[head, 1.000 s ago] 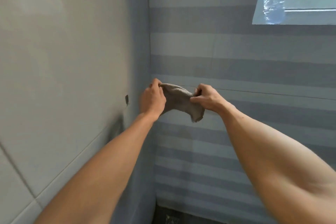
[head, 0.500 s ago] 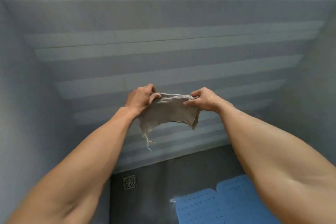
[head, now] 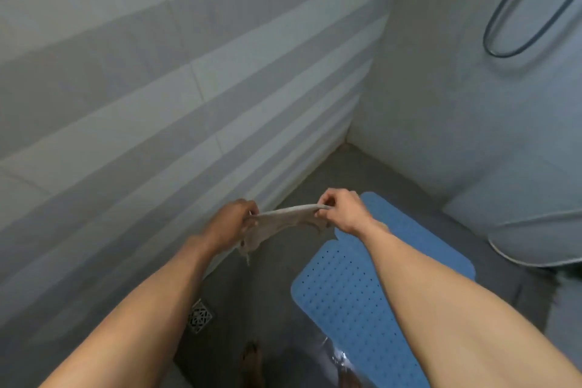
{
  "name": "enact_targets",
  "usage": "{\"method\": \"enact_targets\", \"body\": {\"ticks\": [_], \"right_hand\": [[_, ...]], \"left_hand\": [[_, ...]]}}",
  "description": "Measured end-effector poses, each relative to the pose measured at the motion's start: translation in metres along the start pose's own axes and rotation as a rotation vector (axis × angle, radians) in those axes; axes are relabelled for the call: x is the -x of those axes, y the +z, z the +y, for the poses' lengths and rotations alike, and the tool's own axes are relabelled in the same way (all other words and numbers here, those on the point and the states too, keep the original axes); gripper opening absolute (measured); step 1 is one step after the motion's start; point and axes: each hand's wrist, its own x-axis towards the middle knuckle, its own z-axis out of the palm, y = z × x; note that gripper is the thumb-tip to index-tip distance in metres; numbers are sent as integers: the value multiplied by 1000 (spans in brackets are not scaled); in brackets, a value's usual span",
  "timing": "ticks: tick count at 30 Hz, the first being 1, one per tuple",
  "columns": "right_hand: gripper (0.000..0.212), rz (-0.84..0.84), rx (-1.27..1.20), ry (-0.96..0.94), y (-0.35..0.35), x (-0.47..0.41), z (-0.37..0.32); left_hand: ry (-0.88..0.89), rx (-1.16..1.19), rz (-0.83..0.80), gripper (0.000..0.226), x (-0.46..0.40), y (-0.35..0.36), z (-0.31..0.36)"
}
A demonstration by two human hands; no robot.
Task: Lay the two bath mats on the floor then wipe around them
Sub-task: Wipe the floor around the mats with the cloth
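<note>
A small grey cloth hangs stretched between my two hands, above the dark floor. My left hand pinches its left edge and my right hand pinches its right edge. Below my right arm a blue perforated bath mat lies flat on the floor, and a second blue mat lies beyond it toward the corner. Their joint is partly hidden by my right forearm.
Striped grey tile wall runs along the left. A metal floor drain sits by that wall. A white rounded fixture stands at right, with a hose loop on the wall above. My foot is on the floor.
The view has swung down and to the right, from the wall to the floor. Both hands have kept hold of the cloth and lowered it; the blue mats have come into view.
</note>
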Motion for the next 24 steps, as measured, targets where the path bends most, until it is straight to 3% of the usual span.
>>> {"method": "enact_targets", "body": {"ticks": [8,17,19,20,21,22,23,24], "right_hand": [[3,-100,-119,150,138,-52,88],[18,-338,-161,199,378,-150,220],[20,-372,-163,180,424,-175,249],[20,-385,-155,171,445,-188,263],[21,-383,-140,156,465,-202,276],[20,-367,-123,139,483,-217,290],[20,-337,-109,127,500,-232,304],[20,-299,-88,116,515,-248,318]], "left_hand": [[-109,-97,-155,22,-61,128,-88],[-282,-162,-357,23,-110,336,-256],[-361,-163,-335,44,-107,414,-269],[-300,-427,-290,61,-87,450,-272],[-449,-423,-244,84,-56,503,-288],[-656,-201,-221,107,-22,578,-298],[-736,-29,-244,115,8,654,-305],[-786,37,-258,109,40,719,-318]]}}
